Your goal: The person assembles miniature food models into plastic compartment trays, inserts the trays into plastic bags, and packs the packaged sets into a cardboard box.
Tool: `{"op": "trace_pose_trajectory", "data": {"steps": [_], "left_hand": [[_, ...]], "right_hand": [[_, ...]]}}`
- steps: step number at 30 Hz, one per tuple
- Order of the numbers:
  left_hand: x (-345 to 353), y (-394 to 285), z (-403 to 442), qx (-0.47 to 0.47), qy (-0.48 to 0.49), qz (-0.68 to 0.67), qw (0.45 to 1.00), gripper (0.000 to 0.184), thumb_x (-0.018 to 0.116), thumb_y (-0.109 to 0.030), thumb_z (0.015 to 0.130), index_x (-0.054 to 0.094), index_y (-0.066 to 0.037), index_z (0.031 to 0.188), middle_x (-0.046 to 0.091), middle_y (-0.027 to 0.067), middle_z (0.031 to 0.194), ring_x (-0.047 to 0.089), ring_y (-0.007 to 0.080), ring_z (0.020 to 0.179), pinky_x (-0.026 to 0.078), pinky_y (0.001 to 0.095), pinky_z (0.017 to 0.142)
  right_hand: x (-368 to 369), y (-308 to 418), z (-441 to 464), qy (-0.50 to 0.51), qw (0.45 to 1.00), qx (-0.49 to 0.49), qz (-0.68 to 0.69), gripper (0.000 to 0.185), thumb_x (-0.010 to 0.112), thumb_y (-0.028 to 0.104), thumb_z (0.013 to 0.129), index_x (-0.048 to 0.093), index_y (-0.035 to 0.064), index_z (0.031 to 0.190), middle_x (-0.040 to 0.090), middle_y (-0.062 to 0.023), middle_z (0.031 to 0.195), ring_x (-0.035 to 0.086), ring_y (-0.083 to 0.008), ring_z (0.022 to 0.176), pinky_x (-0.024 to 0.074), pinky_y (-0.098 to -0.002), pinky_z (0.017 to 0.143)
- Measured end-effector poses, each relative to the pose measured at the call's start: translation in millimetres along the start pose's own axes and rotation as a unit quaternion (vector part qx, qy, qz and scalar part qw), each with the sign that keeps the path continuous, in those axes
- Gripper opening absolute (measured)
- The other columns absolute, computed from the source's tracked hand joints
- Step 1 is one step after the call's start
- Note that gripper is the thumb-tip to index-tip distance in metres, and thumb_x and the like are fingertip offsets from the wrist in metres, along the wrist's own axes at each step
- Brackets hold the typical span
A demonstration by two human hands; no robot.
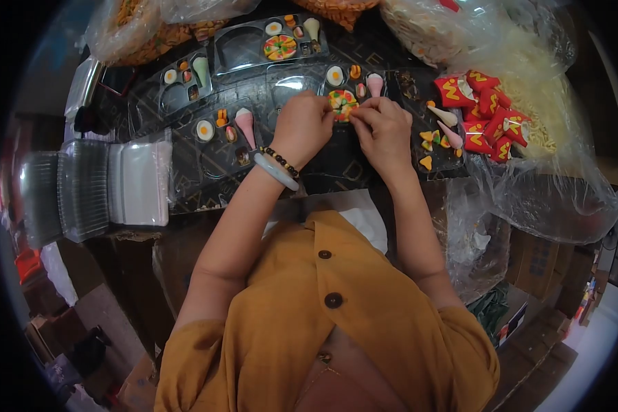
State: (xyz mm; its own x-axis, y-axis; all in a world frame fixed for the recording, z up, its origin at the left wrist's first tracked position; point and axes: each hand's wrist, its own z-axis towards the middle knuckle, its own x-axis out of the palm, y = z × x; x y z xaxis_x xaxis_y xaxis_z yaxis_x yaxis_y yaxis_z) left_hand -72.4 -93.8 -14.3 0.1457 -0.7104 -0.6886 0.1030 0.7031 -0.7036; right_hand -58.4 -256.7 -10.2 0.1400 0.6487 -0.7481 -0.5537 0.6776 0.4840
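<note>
A round miniature toy pizza [342, 100], made of wedge slices, sits in a clear plastic tray [302, 81] on the black table. My left hand [304, 123] has curled fingers against the pizza's left edge. From the lower right, my right hand [384, 130] pinches at the pizza's edge, its fingertips partly hiding it. In the same tray are a fried egg [334, 75], a small orange burger-like piece [355, 71] and a pink ice cream cone [374, 84]. Loose pizza slices [430, 140] lie right of my right hand, beside loose cones [448, 117].
Red fries packets [491, 110] are heaped at the right, before a plastic bag of pale pieces [539, 110]. Other filled trays [237, 51] stand at the back and left. Stacked clear trays [82, 189] sit at the left edge. Bags of orange pieces [165, 44] line the back.
</note>
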Motion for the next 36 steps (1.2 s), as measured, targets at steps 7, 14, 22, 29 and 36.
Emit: {"op": "trace_pose_trajectory", "data": {"steps": [7,14,22,29,36], "left_hand": [[3.0,-2.4,0.8,0.000,-0.028,-0.027,0.999,0.009,0.061,-0.009,0.073,0.064,-0.001,0.076,0.059,0.0174,0.077,0.059,0.0347,0.075,0.048,0.0421,0.067],[-1.3,-4.0,4.2,0.019,0.037,0.069,0.997,0.010,0.057,-0.009,0.076,0.064,-0.002,0.077,0.060,0.0186,0.078,0.059,0.0360,0.077,0.049,0.0439,0.067],[0.9,0.8,8.9,0.001,0.049,0.062,0.997,0.013,0.058,-0.011,0.078,0.064,-0.002,0.085,0.062,0.0182,0.080,0.060,0.0344,0.075,0.049,0.0416,0.065],[-34.4,16.8,9.8,-0.192,0.126,-0.493,0.839,0.037,0.053,-0.006,0.087,0.050,0.003,0.123,0.062,0.0059,0.085,0.054,0.0078,0.067,0.043,0.0195,0.057],[-83.1,40.5,23.2,-0.174,0.086,-0.435,0.879,0.040,0.052,-0.006,0.089,0.045,0.005,0.126,0.062,0.0086,0.095,0.057,0.0089,0.071,0.045,0.0199,0.060]], "right_hand": [[2.1,3.1,2.1,0.004,1.000,-0.010,-0.024,0.007,0.070,0.011,0.071,0.067,0.0103,0.077,0.056,-0.0018,0.087,0.054,-0.0200,0.085,0.0320,-0.0374,0.080],[-3.7,5.4,8.1,0.059,0.993,-0.065,-0.076,0.021,0.070,0.012,0.071,0.067,0.0097,0.092,0.056,-0.0022,0.088,0.055,-0.0198,0.085,0.0314,-0.0361,0.079],[-9.8,-1.5,25.7,0.150,0.982,-0.060,-0.097,0.027,0.067,0.018,0.075,0.065,0.0093,0.100,0.056,-0.0059,0.094,0.054,-0.0218,0.091,0.0299,-0.0366,0.082],[0.1,5.3,45.2,0.132,0.986,0.022,0.104,0.025,0.064,0.012,0.080,0.064,0.0033,0.104,0.058,-0.0093,0.099,0.059,-0.0218,0.086,0.0433,-0.0321,0.074],[29.1,3.3,88.1,0.055,0.994,0.006,0.090,0.019,0.062,0.010,0.081,0.066,0.0043,0.098,0.061,-0.0082,0.094,0.060,-0.0223,0.087,0.0411,-0.0337,0.074]]}}
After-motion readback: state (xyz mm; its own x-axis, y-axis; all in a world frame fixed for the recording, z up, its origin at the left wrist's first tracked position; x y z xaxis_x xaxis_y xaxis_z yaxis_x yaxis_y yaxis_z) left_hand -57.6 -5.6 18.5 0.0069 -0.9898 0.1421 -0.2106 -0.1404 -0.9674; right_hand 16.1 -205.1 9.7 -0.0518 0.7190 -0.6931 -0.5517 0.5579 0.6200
